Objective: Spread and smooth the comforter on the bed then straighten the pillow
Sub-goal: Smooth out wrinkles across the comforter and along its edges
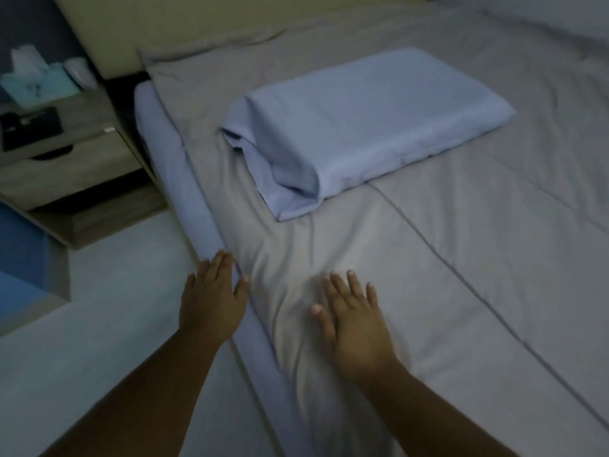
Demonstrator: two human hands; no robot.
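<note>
Dim room, pale floor (99, 324), wooden nightstand (75, 166) with tissue box (36, 87) beside beige headboard (164, 28)

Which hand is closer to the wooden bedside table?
Left. The left hand rests at the bed's edge, on the side facing the bedside table; the right hand lies flat on the grey comforter, farther from it.

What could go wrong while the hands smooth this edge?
1. The right hand presses flat among creases in the comforter; pushing outward may bunch them against the left hand at the bed's edge.
2. The pillow lies askew on the comforter, so tugging the cloth could shift it further.
</note>
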